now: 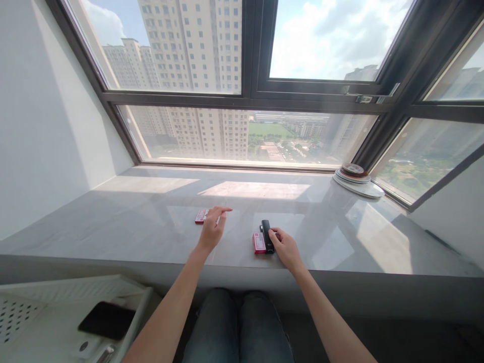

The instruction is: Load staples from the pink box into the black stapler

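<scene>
My right hand (286,247) rests on the sill with its thumb and fingers closed on the right side of a black stapler (265,233). The stapler lies lengthwise, pointing toward the window. Against its left side is a small red and white box (259,243). Farther left, my left hand (213,229) hovers over the sill, index finger stretched out to the right and the other fingers loosely bent. I see nothing between its fingers. A second red and white box (200,217) lies just behind that hand, its right part hidden by the hand.
The grey stone windowsill (143,229) runs under a dark-framed window (249,103). Stacked plates or lids (357,181) stand in the right back corner. Below left, a white plastic basket (94,283) holds a black phone-like slab (108,320) and small items. My knees (242,322) are under the sill's front edge.
</scene>
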Tool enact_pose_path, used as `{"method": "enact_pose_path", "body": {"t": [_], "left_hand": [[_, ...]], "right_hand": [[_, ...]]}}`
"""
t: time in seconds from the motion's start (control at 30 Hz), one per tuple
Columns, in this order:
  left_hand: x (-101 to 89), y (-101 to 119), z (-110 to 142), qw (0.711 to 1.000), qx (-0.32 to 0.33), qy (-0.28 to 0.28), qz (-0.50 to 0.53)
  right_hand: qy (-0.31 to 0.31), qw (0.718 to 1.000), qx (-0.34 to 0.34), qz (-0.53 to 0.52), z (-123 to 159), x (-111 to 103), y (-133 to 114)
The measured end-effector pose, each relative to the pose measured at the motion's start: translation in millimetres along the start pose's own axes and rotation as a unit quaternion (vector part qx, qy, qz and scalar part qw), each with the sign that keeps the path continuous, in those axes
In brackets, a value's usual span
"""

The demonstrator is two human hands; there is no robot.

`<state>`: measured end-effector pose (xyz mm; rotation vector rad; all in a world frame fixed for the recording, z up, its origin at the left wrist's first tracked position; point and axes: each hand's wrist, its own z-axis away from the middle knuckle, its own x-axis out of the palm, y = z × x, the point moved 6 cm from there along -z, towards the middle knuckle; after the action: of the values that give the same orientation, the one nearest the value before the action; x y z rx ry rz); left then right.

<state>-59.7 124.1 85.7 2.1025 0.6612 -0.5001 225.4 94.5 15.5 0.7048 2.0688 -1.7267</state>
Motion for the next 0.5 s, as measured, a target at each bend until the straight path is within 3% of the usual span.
{"method": "enact_pose_path", "body": {"t": [0.07,0.1,0.17,0.23,0.37,0.5], "left_hand": [[-39.3,-44.0,-7.4,0.993,-0.068,0.069,-0.073],[-52.0,-65.6,-8.5,0.987,-0.096,0.065,-0.11],[-61.0,-100.9,-5.8,0.982,-0.107,-0.015,-0.158],[-62.8,-122.6,4.0,0.976,-0.083,-0.08,-0.185],[-73.0,-135.4,28.9,0.971,-0.064,-0.076,-0.219],[-80.9,-119.5,49.2,0.962,-0.097,-0.03,-0.254]], "right_hand": [[0.002,1.0,0.0,-0.004,1.0,-0.5,-1.1],[0.003,1.0,0.0,-0.005,1.5,-0.9,-1.7],[0.005,1.0,0.001,-0.005,2.2,-1.7,-2.7],[0.006,1.0,0.0,-0.004,2.4,-2.1,-3.4],[0.009,1.0,-0.002,0.004,1.9,-2.6,-3.4],[0.018,1.0,-0.012,0.009,1.4,-3.4,-4.2]]}}
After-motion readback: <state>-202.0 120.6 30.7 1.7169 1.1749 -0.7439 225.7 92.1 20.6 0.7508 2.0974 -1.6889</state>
